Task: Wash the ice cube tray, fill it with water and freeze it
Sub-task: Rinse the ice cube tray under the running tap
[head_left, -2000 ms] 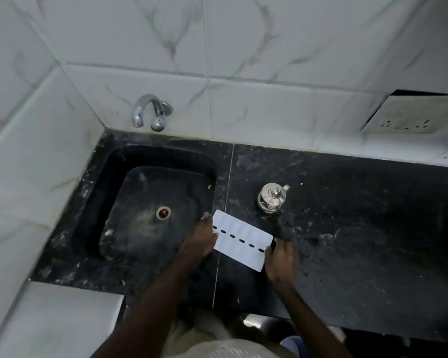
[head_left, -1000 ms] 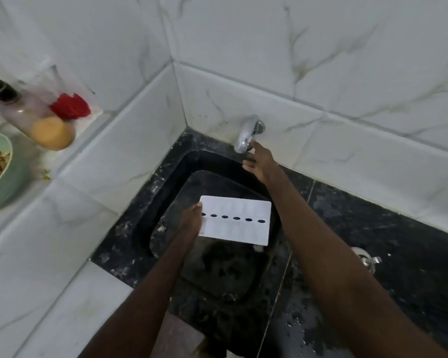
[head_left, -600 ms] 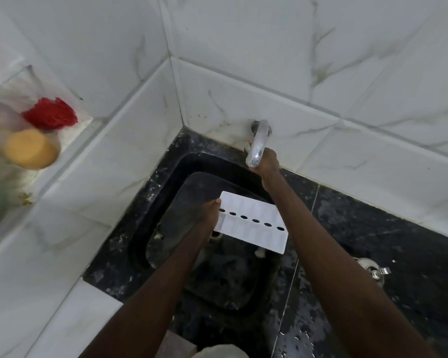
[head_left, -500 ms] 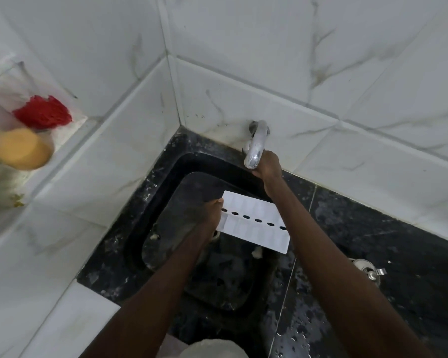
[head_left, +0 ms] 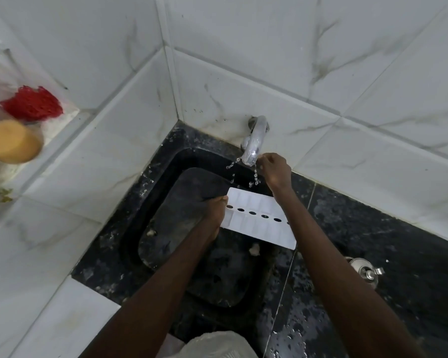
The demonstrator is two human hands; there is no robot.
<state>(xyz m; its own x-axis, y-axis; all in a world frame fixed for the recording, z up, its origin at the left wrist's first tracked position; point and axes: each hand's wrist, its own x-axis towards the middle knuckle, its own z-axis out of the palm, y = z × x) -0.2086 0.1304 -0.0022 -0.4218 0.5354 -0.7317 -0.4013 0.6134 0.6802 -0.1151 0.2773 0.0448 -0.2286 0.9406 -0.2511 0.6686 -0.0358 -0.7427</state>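
Observation:
A white ice cube tray [head_left: 259, 218] with a row of dark holes down its middle hangs over the black sink [head_left: 166, 218]. My left hand [head_left: 216, 211] grips the tray by its left end. My right hand [head_left: 274, 171] is curled on the valve at the tip of the chrome tap [head_left: 255, 140], which sticks out of the back wall. Drops of water fall from the spout toward the tray's far edge. My right forearm hides the tray's right end.
A small steel container [head_left: 364, 268] stands on the wet black counter [head_left: 398, 254] right of the sink. On a white ledge at the left lie a red scrubber [head_left: 31, 103] and a blurred orange object [head_left: 11, 142]. White marble tiles surround the corner.
The tray went from the counter to over the sink in my left hand. My right hand let go of it and took the tap. Water has started to dribble out.

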